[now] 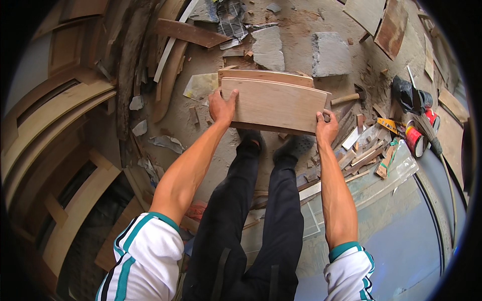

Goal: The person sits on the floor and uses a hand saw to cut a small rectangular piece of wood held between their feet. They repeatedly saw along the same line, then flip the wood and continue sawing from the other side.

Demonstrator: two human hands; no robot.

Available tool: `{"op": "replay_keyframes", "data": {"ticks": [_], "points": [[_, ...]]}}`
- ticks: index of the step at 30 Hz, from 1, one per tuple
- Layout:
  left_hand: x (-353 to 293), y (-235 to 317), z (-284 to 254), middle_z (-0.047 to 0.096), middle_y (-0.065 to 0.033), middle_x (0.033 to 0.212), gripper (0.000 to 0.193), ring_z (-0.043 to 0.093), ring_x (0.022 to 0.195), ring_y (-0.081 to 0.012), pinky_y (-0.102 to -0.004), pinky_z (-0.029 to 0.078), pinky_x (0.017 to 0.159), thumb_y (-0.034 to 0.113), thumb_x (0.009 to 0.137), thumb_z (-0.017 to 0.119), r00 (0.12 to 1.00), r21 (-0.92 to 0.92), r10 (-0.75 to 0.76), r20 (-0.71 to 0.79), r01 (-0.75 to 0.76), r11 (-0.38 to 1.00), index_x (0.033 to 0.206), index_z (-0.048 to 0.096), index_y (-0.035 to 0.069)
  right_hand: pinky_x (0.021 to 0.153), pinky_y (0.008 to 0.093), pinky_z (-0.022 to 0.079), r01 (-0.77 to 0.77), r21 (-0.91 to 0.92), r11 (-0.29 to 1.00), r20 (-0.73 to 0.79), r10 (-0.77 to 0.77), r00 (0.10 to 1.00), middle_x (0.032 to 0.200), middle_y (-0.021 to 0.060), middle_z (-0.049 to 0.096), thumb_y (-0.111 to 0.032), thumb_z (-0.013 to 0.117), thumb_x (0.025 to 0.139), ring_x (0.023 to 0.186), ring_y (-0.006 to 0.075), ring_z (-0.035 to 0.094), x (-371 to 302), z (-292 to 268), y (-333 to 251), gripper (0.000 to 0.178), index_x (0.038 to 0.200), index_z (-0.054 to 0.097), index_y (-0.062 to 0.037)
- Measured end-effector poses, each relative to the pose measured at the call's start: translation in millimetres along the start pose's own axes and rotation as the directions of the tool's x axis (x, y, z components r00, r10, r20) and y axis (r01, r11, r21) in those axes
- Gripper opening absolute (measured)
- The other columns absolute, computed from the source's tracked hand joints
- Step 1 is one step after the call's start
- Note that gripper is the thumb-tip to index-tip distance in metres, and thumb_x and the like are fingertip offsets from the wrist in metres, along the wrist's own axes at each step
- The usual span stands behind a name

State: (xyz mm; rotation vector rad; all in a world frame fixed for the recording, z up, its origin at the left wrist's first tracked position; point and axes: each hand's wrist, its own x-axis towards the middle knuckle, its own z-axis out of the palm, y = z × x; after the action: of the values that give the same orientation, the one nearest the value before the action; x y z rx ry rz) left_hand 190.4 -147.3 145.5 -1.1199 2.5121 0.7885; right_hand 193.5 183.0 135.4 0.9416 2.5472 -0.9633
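Observation:
I stand on a dusty floor and hold a curved pale wooden panel (273, 103) out in front of me, over my dark shoes. My left hand (221, 107) grips its left end, thumb on top. My right hand (326, 126) clasps its lower right corner. A second similar curved board (265, 76) lies just behind the one I hold; whether it touches it I cannot tell.
Two grey stone slabs (330, 52) lie beyond the boards. A hammer (349, 97) rests to the right, near wood offcuts (359, 153), red cans (414, 139) and a yellow tool (387, 123). Curved wooden frames (55, 115) stack up at left. A clear sheet (381, 175) lies lower right.

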Motion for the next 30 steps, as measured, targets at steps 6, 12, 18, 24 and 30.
{"op": "replay_keyframes", "data": {"ticks": [6, 12, 18, 24, 30], "points": [[2, 0, -3, 0.058, -0.0203, 0.126, 0.065, 0.058, 0.116, -0.0391, -0.0479, 0.047, 0.099, 0.048, 0.083, 0.078, 0.999, -0.012, -0.016, 0.036, 0.016, 1.0, 0.132, 0.06, 0.008, 0.087, 0.0418, 0.052, 0.018, 0.008, 1.0, 0.002, -0.018, 1.0, 0.099, 0.0183, 0.073, -0.021, 0.079, 0.084, 0.095, 0.0356, 0.069, 4, 1, 1, 0.026, 0.108, 0.073, -0.0106], [0, 3, -2, 0.058, -0.0196, 0.125, 0.067, 0.059, 0.116, -0.0383, -0.048, 0.047, 0.099, 0.047, 0.083, 0.079, 0.997, -0.026, -0.068, 0.048, 0.069, 0.997, 0.133, 0.06, 0.008, 0.09, 0.0418, 0.051, 0.009, 0.0, 1.0, -0.001, -0.009, 1.0, 0.105, 0.0165, 0.073, -0.021, 0.079, 0.084, 0.1, 0.0341, 0.068, 6, 3, 7, 0.028, 0.109, 0.074, -0.0112], [4, 0, -1, 0.06, -0.0202, 0.125, 0.069, 0.059, 0.117, -0.0381, -0.0479, 0.046, 0.1, 0.049, 0.082, 0.08, 0.995, -0.023, -0.086, 0.043, 0.087, 0.996, 0.134, 0.061, 0.009, 0.092, 0.0421, 0.051, -0.03, -0.02, 0.999, 0.025, 0.03, 0.999, 0.109, 0.0158, 0.072, -0.02, 0.08, 0.083, 0.103, 0.0333, 0.067, 9, 3, 7, 0.028, 0.109, 0.074, -0.0134], [2, 0, -2, 0.061, -0.0209, 0.124, 0.069, 0.059, 0.118, -0.0387, -0.0488, 0.046, 0.101, 0.051, 0.083, 0.078, 0.998, 0.016, -0.054, 0.024, 0.053, 0.998, 0.135, 0.061, 0.009, 0.091, 0.0417, 0.051, 0.003, 0.03, 1.0, 0.005, -0.003, 1.0, 0.107, 0.015, 0.07, -0.019, 0.08, 0.083, 0.101, 0.032, 0.067, 9, 5, 13, 0.026, 0.108, 0.075, -0.0139], [1, -2, 8, 0.065, -0.0216, 0.121, 0.068, 0.063, 0.113, -0.0372, -0.0461, 0.048, 0.098, 0.053, 0.083, 0.077, 0.998, 0.066, -0.017, -0.065, 0.021, 0.998, 0.131, 0.063, 0.007, 0.091, 0.041, 0.051, 0.006, 0.047, 0.999, 0.021, -0.007, 1.0, 0.105, 0.0148, 0.07, -0.02, 0.079, 0.083, 0.1, 0.0324, 0.067, 8, 7, 14, 0.027, 0.109, 0.074, -0.0139]]}}
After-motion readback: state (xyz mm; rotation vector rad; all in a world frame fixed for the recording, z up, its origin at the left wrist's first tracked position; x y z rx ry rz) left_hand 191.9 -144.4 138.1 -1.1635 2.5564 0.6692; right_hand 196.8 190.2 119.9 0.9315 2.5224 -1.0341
